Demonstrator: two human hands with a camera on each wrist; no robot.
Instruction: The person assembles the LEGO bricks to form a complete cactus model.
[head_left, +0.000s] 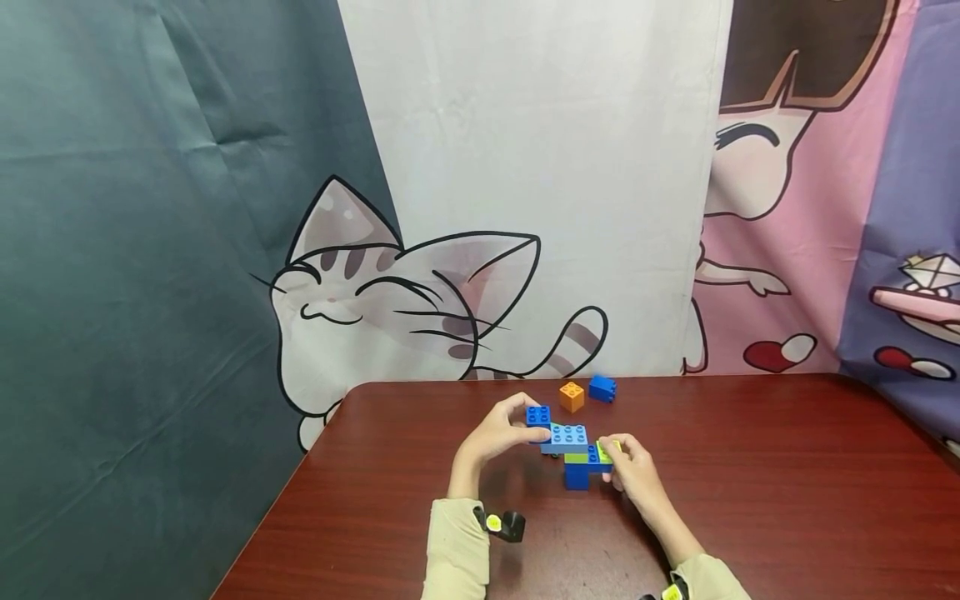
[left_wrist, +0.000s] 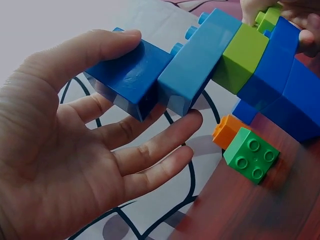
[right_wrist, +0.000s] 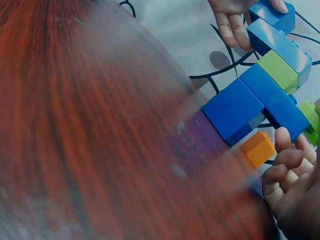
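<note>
Both hands hold a joined build of toy building blocks above the table. My left hand (head_left: 489,435) pinches a dark blue block (head_left: 537,415) at its left end, thumb on one face and fingers behind. This block joins a longer light blue block (head_left: 568,437) with a row of studs. Under that come a lime block (left_wrist: 243,57), a long blue block (right_wrist: 275,95) and another blue block (head_left: 577,477) at the bottom. At the right end, my right hand (head_left: 637,475) grips a second lime block (head_left: 603,453) on the long blue one, its fingertips partly hidden in the head view.
Behind the build, an orange block (head_left: 572,397) and a loose blue block (head_left: 602,388) lie on the dark red-brown table (head_left: 337,517). A green block (left_wrist: 253,156) shows beside the orange one in the left wrist view. A cartoon-printed curtain (head_left: 525,125) hangs at the table's far edge.
</note>
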